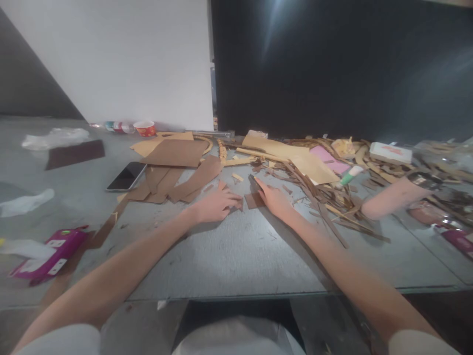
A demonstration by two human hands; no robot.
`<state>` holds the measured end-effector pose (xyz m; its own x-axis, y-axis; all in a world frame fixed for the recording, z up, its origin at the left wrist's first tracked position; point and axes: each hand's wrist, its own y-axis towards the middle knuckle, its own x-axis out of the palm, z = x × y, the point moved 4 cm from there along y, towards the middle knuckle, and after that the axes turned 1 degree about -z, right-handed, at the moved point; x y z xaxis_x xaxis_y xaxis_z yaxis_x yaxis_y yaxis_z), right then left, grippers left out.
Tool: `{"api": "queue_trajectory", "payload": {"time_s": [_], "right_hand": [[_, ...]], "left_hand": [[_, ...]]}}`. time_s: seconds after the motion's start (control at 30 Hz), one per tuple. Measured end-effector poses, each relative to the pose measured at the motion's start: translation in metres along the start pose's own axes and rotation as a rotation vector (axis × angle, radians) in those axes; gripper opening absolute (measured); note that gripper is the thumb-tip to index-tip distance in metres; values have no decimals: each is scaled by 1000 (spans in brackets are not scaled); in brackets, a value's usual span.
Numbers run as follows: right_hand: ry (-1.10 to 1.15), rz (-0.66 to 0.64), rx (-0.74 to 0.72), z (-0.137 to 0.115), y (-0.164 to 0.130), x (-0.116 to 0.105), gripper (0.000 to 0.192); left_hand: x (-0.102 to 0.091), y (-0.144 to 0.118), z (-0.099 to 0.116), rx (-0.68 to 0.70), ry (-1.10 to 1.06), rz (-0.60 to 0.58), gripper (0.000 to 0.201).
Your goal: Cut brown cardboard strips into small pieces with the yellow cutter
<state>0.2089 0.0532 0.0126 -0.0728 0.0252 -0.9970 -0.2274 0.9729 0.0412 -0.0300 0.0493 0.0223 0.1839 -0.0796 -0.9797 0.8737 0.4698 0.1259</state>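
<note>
left hand and right hand, fingers flat, pin a small cardboard piece: light, stiff, best pinched at its edges

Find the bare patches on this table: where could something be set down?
Bare: the near strip between the hands and table edge; also between phone and pink box. Crowded: cardboard scraps right of the right hand.

A small brown cardboard piece lies flat on the grey table, between both hands.
</note>
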Motion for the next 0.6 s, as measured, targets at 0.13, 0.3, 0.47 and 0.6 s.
{"api": "queue_trajectory", "payload": {"time_s": [0.13, 0.3, 0.47, 0.6], "right_hand": [[9, 2, 2, -1, 0, -1, 61], [46, 88, 59, -3, -8, -8, 62], [190, 161, 35, -23, -32, -13, 61], [260, 64, -32, -49, -59, -7, 62]], "left_hand": [[2, -2, 0, -39, 9, 12, 52], [13, -3, 1, -136, 88, 37, 54], [17, -3, 5, -186, 148, 59, 47], [14, -2, 11, -150, 209, 30, 46]]}}
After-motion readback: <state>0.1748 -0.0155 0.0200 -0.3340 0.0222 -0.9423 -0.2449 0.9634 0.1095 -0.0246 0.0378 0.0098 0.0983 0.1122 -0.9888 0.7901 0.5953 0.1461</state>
